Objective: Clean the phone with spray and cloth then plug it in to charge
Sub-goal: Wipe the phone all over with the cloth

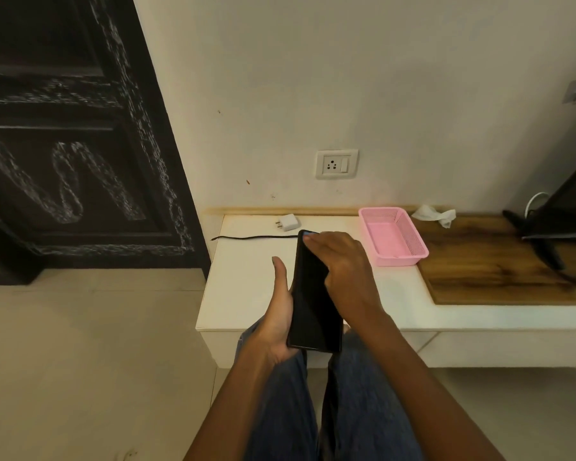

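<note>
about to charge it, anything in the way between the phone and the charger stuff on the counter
Nothing visible blocks it. The phone is held in the left hand, right hand on its top. The white counter between it and the adapter and black cable is bare; the pink basket sits off to the right.
</note>
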A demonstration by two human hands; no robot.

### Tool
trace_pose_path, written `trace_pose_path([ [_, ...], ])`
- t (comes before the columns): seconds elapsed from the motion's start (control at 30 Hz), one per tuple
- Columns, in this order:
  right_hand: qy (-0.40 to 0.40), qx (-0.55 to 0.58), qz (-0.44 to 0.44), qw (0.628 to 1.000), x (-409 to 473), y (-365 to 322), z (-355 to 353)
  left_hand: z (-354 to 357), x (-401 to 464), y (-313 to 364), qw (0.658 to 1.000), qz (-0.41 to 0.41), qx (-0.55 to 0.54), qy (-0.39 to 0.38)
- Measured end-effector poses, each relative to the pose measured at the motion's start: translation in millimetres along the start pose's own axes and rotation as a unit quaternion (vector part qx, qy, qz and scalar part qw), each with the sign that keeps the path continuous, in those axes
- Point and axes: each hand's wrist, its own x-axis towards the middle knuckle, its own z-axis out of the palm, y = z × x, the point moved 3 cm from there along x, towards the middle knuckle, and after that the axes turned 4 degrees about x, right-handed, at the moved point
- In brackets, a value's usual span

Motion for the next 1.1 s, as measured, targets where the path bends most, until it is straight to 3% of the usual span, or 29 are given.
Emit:
trace_pose_path([
  [0.1, 0.021, 0.002, -0.011, 1.0, -3, -9, 7, -1, 1, 1, 1.0, 0.009, -0.021, -0.001],
  [0.23, -0.043, 0.007, -0.081, 0.996, -20, -18, 13, -10, -1, 0, 0.998, 0.02, -0.059, -0.013],
  [0.43, 0.002, 0.005, -0.005, 1.0, 2, 1, 8, -4, -1, 0, 1.0, 0.007, -0.014, -0.013],
  [0.63, -0.043, 0.011, -0.086, 0.995, -23, -18, 15, -14, -2, -4, 0.998, 0.015, -0.058, -0.006],
  [0.87, 0.009, 0.007, -0.025, 1.0, -2, -4, 9, -5, -3, 2, 1.0, 0.017, -0.008, 0.004],
  [1.0, -0.043, 0.023, -0.081, 0.995, -29, -18, 18, -12, -6, 0, 0.999, 0.017, -0.046, 0.006],
  [1.1, -0.048, 0.013, -0.064, 0.997, -16, -6, 14, -9, -7, -1, 0.999, 0.015, -0.037, -0.007],
])
